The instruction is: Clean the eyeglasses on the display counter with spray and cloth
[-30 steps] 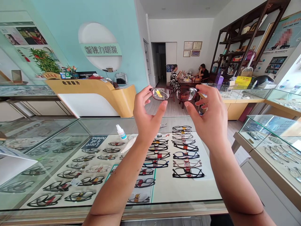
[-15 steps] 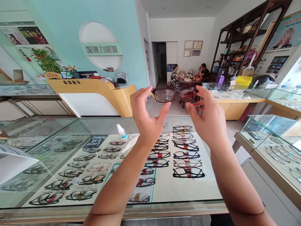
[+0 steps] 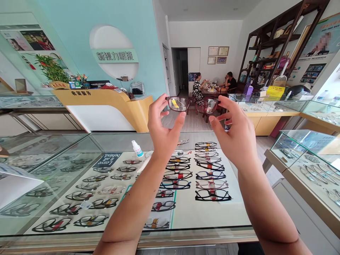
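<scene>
A pair of dark red-framed eyeglasses (image 3: 179, 104) is held up above the counter, its lenses side by side and a yellow sticker on the left lens. My left hand (image 3: 165, 132) grips the left end with the fingertips, its thumb raised below the lens. At the right end, my right hand (image 3: 236, 132) holds the frame by the index finger, the thumb lower down and the other fingers curled. The temples are mostly hidden. Below both hands, several eyeglasses (image 3: 213, 194) lie in rows in the glass display case (image 3: 207, 216).
A white spray bottle (image 3: 137, 148) stands on the glass, with a white cloth (image 3: 143, 164) partly behind my left forearm. Another display case (image 3: 316, 166) is at the right. Beyond are a wooden-topped reception desk (image 3: 106, 102) and two people seated at a table (image 3: 209, 91).
The eyeglasses have moved slightly left and up and turned, so the yellow sticker now shows on the left lens. My left fingers shifted a little; my right hand stays nearly in place.
</scene>
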The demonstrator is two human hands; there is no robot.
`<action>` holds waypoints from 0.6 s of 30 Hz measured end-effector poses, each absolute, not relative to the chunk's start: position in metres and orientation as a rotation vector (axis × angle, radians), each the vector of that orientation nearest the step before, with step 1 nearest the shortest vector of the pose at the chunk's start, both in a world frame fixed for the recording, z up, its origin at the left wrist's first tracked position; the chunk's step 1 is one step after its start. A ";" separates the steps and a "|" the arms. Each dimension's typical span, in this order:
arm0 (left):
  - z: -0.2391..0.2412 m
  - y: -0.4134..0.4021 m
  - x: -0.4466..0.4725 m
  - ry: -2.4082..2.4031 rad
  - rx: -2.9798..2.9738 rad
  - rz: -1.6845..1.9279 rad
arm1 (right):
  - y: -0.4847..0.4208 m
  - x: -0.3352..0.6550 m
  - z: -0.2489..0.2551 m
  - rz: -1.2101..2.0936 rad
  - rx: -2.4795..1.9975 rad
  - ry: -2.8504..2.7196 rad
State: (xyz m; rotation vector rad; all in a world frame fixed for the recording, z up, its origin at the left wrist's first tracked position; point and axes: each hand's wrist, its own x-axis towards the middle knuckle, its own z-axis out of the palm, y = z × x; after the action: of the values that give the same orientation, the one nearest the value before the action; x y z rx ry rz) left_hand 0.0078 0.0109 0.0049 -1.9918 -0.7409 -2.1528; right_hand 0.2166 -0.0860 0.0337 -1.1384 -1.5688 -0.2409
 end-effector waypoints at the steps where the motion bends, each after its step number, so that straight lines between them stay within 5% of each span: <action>1: 0.005 0.012 0.007 -0.751 -1.993 -2.151 | -0.086 0.217 0.034 -0.238 -1.132 -1.568; 18: 0.001 0.000 0.015 -0.796 -1.789 -2.081 | -0.075 0.217 0.030 -0.170 -1.094 -1.562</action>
State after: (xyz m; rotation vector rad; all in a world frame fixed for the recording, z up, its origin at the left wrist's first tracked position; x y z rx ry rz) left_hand 0.0148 -0.0005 0.0005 -1.7895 -0.7958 -2.0808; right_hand 0.2167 -0.0746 0.0299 -1.0943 -1.5624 -0.1700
